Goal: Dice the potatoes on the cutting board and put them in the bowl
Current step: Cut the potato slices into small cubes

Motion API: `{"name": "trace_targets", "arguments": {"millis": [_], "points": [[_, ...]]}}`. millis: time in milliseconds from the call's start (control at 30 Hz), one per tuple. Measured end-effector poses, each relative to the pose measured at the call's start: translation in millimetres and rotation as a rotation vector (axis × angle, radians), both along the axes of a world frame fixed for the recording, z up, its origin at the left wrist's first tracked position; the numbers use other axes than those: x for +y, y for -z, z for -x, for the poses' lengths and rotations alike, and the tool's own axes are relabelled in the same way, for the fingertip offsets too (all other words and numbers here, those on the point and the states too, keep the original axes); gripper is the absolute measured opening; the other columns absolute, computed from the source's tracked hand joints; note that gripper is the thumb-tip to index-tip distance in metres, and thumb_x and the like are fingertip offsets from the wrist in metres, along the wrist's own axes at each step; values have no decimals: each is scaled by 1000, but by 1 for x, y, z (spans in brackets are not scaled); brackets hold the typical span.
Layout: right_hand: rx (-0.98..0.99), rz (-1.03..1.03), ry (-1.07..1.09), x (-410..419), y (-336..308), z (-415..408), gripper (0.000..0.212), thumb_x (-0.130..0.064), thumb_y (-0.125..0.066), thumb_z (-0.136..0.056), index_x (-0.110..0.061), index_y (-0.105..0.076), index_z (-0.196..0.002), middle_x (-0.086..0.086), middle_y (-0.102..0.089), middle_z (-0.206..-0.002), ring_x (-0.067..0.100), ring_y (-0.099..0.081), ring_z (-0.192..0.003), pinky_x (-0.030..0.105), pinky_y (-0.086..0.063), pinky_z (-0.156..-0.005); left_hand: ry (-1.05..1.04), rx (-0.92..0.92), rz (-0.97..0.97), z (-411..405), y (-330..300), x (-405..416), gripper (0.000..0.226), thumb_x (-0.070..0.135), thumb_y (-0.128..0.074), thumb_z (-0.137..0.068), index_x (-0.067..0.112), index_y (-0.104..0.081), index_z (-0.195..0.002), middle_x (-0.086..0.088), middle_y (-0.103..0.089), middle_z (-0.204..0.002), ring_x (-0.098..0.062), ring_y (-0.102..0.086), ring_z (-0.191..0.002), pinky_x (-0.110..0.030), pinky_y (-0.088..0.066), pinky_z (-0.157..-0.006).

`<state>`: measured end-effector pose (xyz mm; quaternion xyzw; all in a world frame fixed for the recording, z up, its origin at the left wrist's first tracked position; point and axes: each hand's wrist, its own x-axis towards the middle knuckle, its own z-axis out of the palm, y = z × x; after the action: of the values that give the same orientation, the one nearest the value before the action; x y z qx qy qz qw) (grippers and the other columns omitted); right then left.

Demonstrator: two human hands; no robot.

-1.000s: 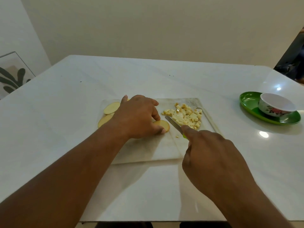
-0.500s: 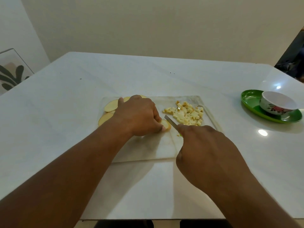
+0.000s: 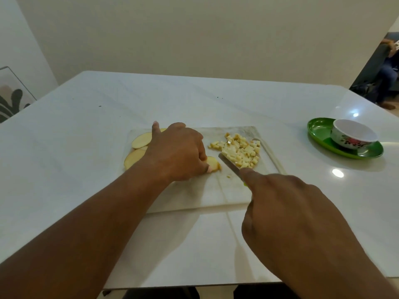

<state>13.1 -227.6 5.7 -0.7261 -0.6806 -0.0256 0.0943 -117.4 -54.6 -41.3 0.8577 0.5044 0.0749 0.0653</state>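
Observation:
A pale cutting board [image 3: 207,190] lies on the white table. My left hand [image 3: 177,152] pins a potato slice [image 3: 212,163] to the board with curled fingertips. Two more slices [image 3: 138,147] lie at the board's left end, partly hidden by that hand. A heap of diced potato [image 3: 239,149] sits at the board's far right. My right hand [image 3: 291,212] grips a knife [image 3: 230,167] with a green handle, forefinger along its spine; the blade lies between the slice and the heap. The white flowered bowl [image 3: 354,135] stands far right.
The bowl rests on a green oval plate [image 3: 319,130] near the table's right edge. A framed picture [image 3: 13,93] leans at the far left wall. A seated person [image 3: 386,70] shows through the doorway at the upper right.
The knife blade has drawn back to the right, away from the held slice toward the diced heap. A few small bits now lie beside the slice. My left hand stays on the slice.

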Motion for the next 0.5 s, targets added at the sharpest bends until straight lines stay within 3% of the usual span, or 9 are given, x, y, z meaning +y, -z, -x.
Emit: {"name": "trace_targets", "arguments": {"millis": [67,133,300,433,500], "points": [[-57,-29,22,4,3,3,11,-26,-46,-96,-19,-39,-101,-1,-48,-80,15,-42,-58,16,-25,-47,2,9,-29,-1,1,0,32,67,-72,-81,42,-78,-99,23,-59,-138,-11,-38,-141,-69,-2,-119],[-84,-50,22,17,14,4,21,-26,-48,-91,-17,-48,-110,-1,-55,-84,16,-46,-61,20,-28,-49,-11,33,-29,-1,2,1,37,73,-67,-81,42,-79,-96,20,-64,-133,-11,-44,-136,-70,-4,-120],[24,-64,-25,25,25,1,46,-27,-50,-89,-35,-45,-134,-7,-60,-117,13,-50,-80,23,-39,-64,-21,72,-12,-1,3,2,41,77,-63,-82,43,-79,-98,18,-61,-137,-14,-35,-142,-71,-4,-119],[40,7,-48,15,23,3,51,-27,-46,-92,-35,-37,-141,-7,-56,-109,11,-46,-77,22,-38,-63,-51,35,9,-1,4,4,37,76,-69,-77,42,-77,-91,20,-64,-131,-13,-40,-138,-70,-6,-119],[1,-15,-44,8,27,2,45,-29,-46,-91,-32,-39,-135,-7,-56,-102,11,-46,-73,23,-38,-61,-65,26,11,-2,4,4,35,76,-71,-75,41,-74,-80,21,-67,-123,-12,-44,-135,-70,-8,-119]]}}
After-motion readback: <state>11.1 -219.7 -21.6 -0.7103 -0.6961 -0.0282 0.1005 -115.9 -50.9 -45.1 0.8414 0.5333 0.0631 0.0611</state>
